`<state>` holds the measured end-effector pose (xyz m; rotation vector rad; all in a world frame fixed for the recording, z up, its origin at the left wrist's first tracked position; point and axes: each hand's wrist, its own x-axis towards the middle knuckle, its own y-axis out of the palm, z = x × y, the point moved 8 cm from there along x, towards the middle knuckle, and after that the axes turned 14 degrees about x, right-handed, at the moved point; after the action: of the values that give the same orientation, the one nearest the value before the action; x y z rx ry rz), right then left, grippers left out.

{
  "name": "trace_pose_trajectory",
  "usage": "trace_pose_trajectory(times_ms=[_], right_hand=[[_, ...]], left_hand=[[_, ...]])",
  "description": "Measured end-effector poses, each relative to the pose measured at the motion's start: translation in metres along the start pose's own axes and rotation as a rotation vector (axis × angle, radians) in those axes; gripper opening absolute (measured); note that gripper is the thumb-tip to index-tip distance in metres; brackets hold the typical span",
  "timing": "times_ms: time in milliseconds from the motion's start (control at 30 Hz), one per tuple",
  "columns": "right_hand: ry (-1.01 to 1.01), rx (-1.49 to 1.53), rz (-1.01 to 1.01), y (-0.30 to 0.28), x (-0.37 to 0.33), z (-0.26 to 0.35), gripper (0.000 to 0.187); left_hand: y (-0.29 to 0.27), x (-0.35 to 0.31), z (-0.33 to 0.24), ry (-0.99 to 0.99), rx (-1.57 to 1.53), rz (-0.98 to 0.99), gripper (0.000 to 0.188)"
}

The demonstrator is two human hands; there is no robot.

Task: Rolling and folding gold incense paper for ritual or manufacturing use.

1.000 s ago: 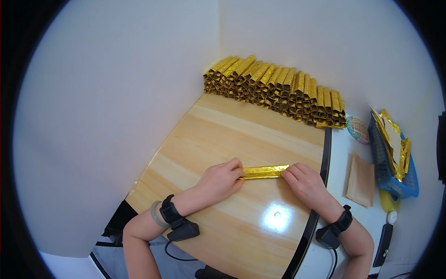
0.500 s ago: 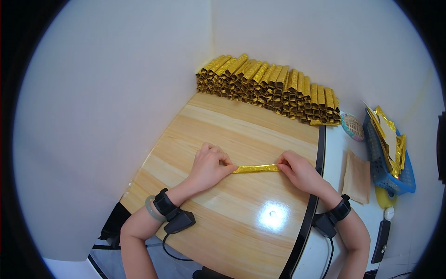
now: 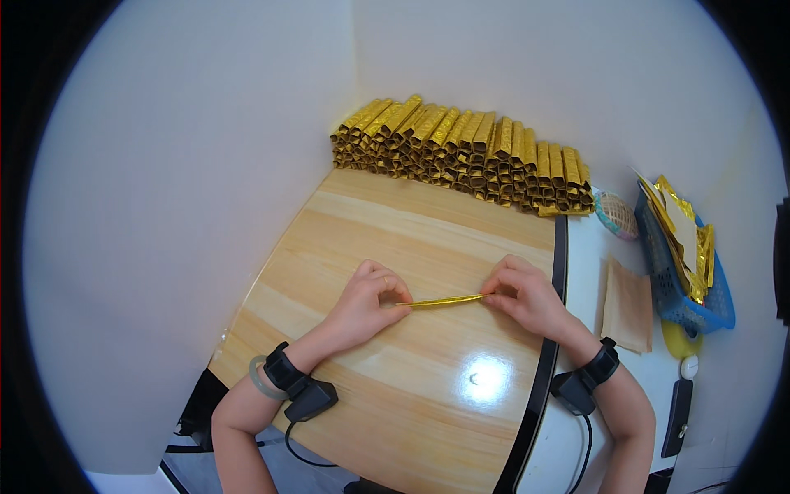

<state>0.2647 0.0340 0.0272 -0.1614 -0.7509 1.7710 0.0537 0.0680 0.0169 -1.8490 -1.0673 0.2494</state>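
Observation:
A narrow strip of folded gold foil paper (image 3: 445,302) stretches between my two hands over the wooden board. My left hand (image 3: 368,304) pinches its left end between thumb and fingers. At the other end, my right hand (image 3: 525,295) holds it in a similar pinch. The strip looks thin, seen nearly edge-on, and slopes slightly up to the right. Beyond my hands, a long stack of gold foil paper tubes (image 3: 461,148) lies along the board's far side, hollow ends facing me.
A blue plastic basket (image 3: 717,296) filled with gold foil sheets stands at the right. Near it are a small woven basket (image 3: 615,216), brown paper sheets (image 3: 627,309) and a yellow tape roll (image 3: 680,344). White walls close in the left and back. Cables hang from both wrist straps.
The gold strip has turned from showing a broader face to a thinner edge. Both hands still hold its ends. The whole view has shifted a little.

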Motion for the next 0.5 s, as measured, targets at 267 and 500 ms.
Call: trace_pose_trajectory(times_ms=[267, 500], right_hand=[[-0.312, -0.169, 0.137, 0.0, -0.009, 0.013, 0.019], [-0.257, -0.351, 0.236, 0.009, -0.014, 0.021, 0.032]], left_hand=[[0.011, -0.005, -0.028, 0.272, 0.062, 0.118, 0.011], [0.021, -0.001, -0.04, 0.373, 0.287, 0.206, 0.038]])
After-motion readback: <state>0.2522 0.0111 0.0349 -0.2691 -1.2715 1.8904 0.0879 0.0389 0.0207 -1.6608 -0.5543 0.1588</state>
